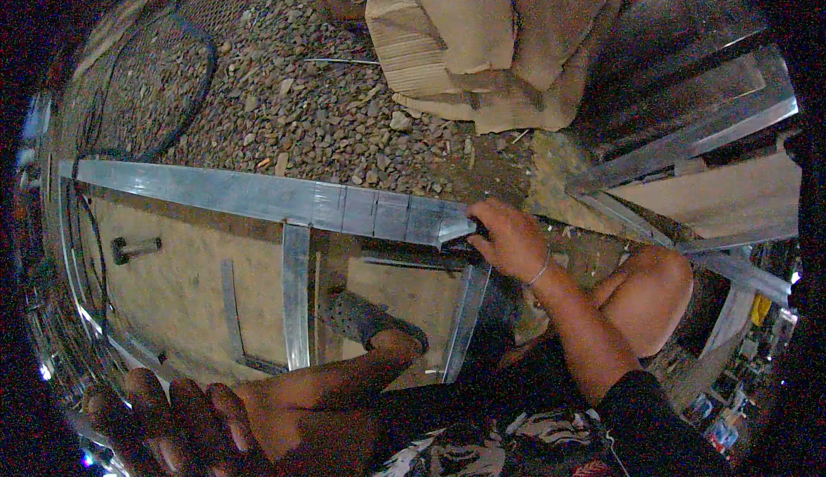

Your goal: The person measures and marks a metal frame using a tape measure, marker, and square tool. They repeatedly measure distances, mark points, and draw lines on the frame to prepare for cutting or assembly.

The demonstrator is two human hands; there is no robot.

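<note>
My right hand (512,240), with a thin bracelet at the wrist, is closed at the right end of a long silvery metal tube (258,197). Its thumb and fingers press at the tube's cut end; I cannot make out whether a small separate piece is pinched there. Dark lines cross the tube's face left of this hand. Shorter metal tubes (296,296) run from it toward me, forming a frame on the ground. Near the lower left edge, my left hand (172,425) is raised close to the view beside my bent knee, fingers apart and slightly bent, with nothing seen in it.
Gravel (301,116) lies beyond the frame, with a dark cable (209,64) looping at the left. Torn cardboard (490,47) lies at the far side. More metal tubing (705,133) stands at right. My foot in a grey clog (348,313) is inside the frame, near a dark clamp-like piece (135,249).
</note>
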